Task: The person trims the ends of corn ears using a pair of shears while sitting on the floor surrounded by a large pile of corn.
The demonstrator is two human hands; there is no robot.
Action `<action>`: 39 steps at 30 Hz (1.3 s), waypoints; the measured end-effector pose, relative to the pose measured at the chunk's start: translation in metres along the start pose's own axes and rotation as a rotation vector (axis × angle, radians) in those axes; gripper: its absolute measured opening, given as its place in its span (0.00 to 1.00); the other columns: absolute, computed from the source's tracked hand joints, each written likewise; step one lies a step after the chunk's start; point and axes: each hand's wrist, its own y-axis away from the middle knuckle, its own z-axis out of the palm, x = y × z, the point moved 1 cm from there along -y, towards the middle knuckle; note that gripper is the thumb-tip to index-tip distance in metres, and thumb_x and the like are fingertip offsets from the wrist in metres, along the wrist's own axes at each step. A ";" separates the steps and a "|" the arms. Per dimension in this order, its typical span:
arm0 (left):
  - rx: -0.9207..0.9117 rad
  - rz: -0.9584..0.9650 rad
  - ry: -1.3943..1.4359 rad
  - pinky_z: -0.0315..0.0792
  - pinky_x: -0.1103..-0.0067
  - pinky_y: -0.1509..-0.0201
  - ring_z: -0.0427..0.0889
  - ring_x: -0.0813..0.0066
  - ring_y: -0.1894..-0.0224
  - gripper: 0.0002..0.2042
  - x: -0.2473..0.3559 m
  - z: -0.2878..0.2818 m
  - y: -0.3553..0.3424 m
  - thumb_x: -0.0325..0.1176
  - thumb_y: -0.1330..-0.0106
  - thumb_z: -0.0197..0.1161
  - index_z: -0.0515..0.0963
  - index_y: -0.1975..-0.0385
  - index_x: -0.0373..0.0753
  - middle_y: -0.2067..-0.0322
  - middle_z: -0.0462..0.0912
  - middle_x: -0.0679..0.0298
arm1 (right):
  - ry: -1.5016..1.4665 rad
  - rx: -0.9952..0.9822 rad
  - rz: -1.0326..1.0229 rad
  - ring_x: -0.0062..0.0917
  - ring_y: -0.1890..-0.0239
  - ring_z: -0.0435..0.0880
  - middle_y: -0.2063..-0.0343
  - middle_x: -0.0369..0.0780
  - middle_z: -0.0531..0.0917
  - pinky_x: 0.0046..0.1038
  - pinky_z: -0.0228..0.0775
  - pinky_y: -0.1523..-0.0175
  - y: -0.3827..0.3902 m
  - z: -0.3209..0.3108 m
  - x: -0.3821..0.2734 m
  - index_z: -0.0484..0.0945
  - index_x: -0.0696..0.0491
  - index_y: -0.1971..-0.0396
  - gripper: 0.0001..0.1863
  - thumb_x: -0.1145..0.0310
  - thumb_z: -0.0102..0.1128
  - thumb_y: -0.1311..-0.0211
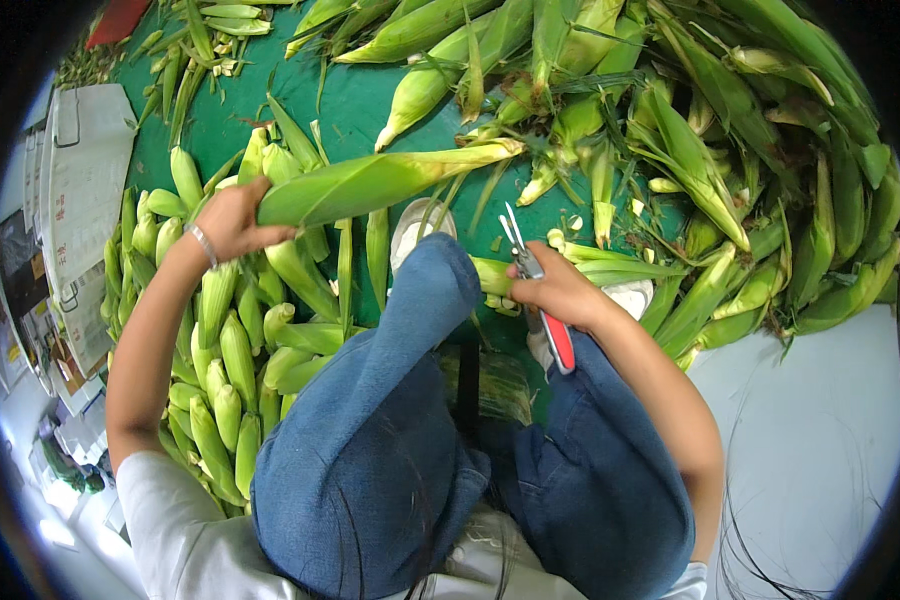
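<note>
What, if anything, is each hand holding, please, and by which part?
The left hand holds an unhusked corn ear by its broader end; the right hand holds red-handled shears near the pivot.

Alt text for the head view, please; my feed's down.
A person's left hand holds a long, unpeeled green ear of corn; the right hand holds red-handled cutters. Shorter ears are heaped at left and leafy ears at upper right, with denim-clad knees in the foreground.
</note>
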 end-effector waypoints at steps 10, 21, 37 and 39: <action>0.061 0.117 0.010 0.71 0.71 0.65 0.78 0.53 0.69 0.23 0.065 -0.020 0.033 0.37 0.59 0.70 0.72 0.64 0.31 0.72 0.76 0.50 | -0.126 0.131 -0.137 0.19 0.67 0.75 0.69 0.36 0.77 0.21 0.68 0.61 0.008 -0.002 -0.010 0.66 0.58 0.55 0.20 0.75 0.55 0.50; 0.552 0.274 -0.113 0.72 0.72 0.66 0.78 0.55 0.67 0.28 0.097 -0.005 0.022 0.34 0.60 0.73 0.69 0.57 0.34 0.69 0.75 0.53 | -0.866 0.458 -0.269 0.27 0.67 0.77 0.65 0.41 0.75 0.27 0.72 0.60 0.027 -0.047 -0.029 0.66 0.57 0.58 0.25 0.65 0.68 0.52; 0.333 0.205 0.660 0.68 0.79 0.52 0.75 0.74 0.58 0.30 0.114 0.024 0.012 0.39 0.52 0.72 0.68 0.52 0.31 0.61 0.76 0.60 | -0.661 1.016 -0.399 0.23 0.74 0.72 0.72 0.38 0.71 0.25 0.67 0.69 0.014 -0.093 -0.007 0.64 0.56 0.59 0.21 0.77 0.57 0.56; 0.256 0.173 0.789 0.68 0.80 0.53 0.75 0.74 0.58 0.28 0.111 0.026 0.009 0.39 0.51 0.71 0.69 0.53 0.31 0.61 0.77 0.60 | -0.336 1.147 -0.289 0.25 0.72 0.74 0.71 0.40 0.73 0.26 0.69 0.66 0.021 -0.135 0.031 0.65 0.57 0.60 0.21 0.73 0.59 0.57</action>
